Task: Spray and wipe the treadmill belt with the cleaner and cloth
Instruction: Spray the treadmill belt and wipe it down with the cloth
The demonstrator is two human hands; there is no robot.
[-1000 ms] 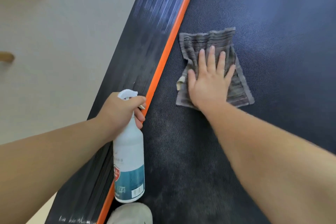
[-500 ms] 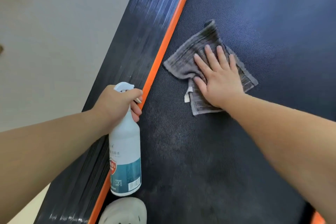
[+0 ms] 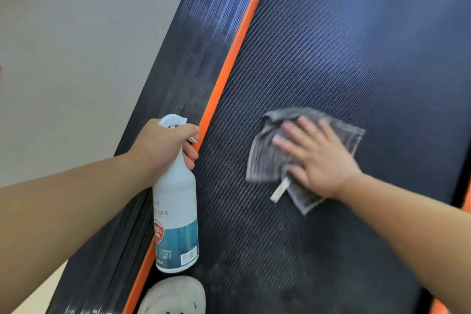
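Note:
The dark textured treadmill belt (image 3: 331,46) fills the right of the view. A crumpled grey cloth (image 3: 265,160) with a white tag lies on it. My right hand (image 3: 318,158) presses flat on the cloth, fingers straight and blurred with motion. A white spray bottle (image 3: 175,211) with a teal label hangs upright over the belt's left edge. My left hand (image 3: 165,145) grips its neck and trigger head.
An orange strip (image 3: 229,64) borders the belt, with a ribbed black side rail (image 3: 183,58) beyond it. Grey floor (image 3: 63,58) lies to the left. A white shoe (image 3: 173,296) stands on the belt at the bottom edge. Another orange strip shows at bottom right.
My right hand has slid the cloth across the belt, toward me and to the right. The cloth has bunched up further. My left hand still holds the bottle in about the same place.

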